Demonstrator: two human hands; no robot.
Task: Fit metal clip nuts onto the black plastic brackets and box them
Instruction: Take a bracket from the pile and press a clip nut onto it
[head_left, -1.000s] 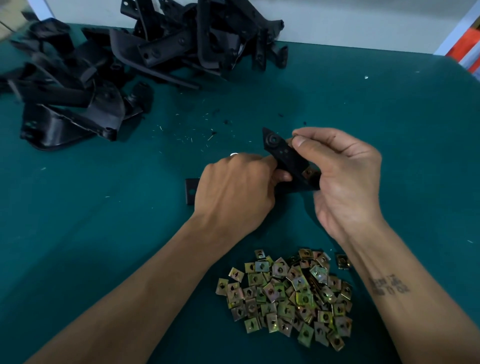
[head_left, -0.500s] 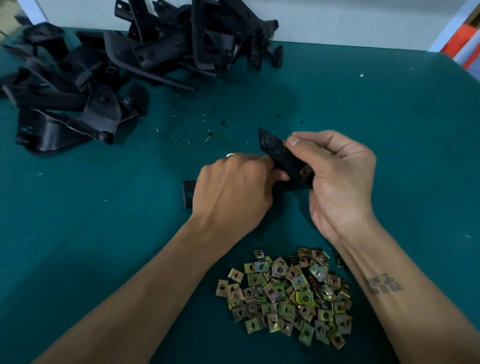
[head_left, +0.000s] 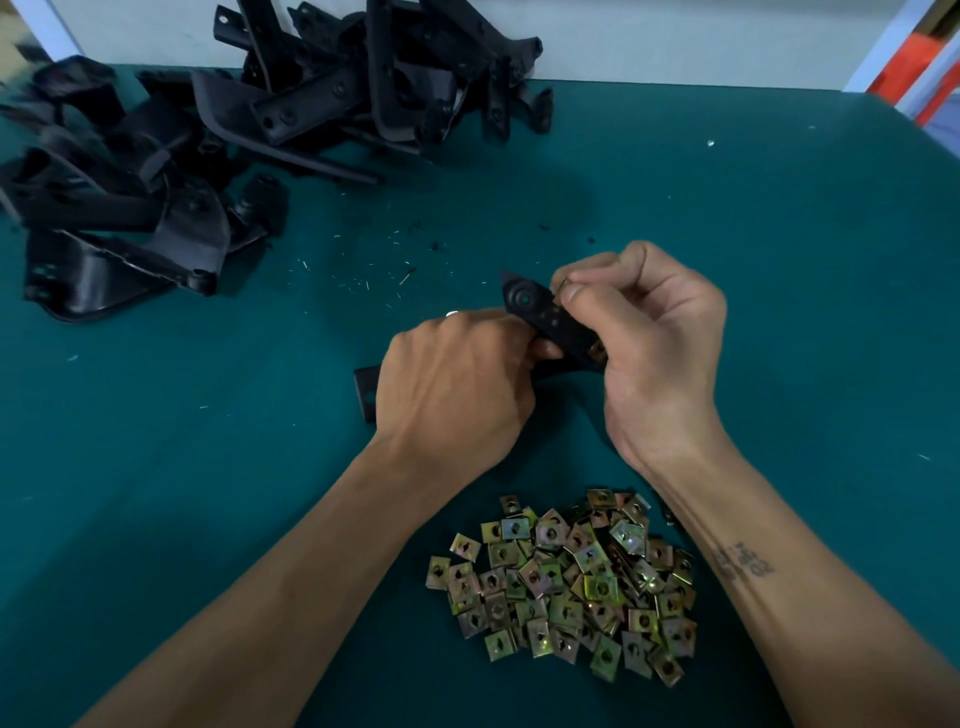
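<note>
1. Bracket (head_left: 550, 322): a black plastic piece is held above the table (head_left: 727, 312) between both hands, near the middle of the view. Its pointed upper end, with a round boss and hole, sticks up and to the left; its lower end runs down to the right behind the right palm.
2. Left hand (head_left: 452, 395): it is seen from the back, fingers curled around the lower left part of the bracket, so the bracket is gripped. A black end with a notch juts out to the left of this hand, just beside the wrist side of the knuckles; whether it belongs to the same bracket cannot be told.
3. Right hand (head_left: 654, 353): its fingers are curled, and a small metal clip nut (head_left: 562, 285) is pinched between thumb and forefinger. The nut is held against the bracket's right edge, just below the round boss. How far it is seated cannot be told.
4. A second brass-coloured nut (head_left: 597, 351) is seen lower on the bracket, close to the right palm.
5. Nut pile (head_left: 566, 582): many loose yellow-gold clip nuts are heaped on the table near the bottom of the view, between the two forearms and closer to the right one.
6. Bracket heap (head_left: 249, 135): black brackets are piled at the far left of the table, well apart from the hands.
7. Small flecks of debris (head_left: 363, 270) are scattered on the green surface between the heap and the hands.
</note>
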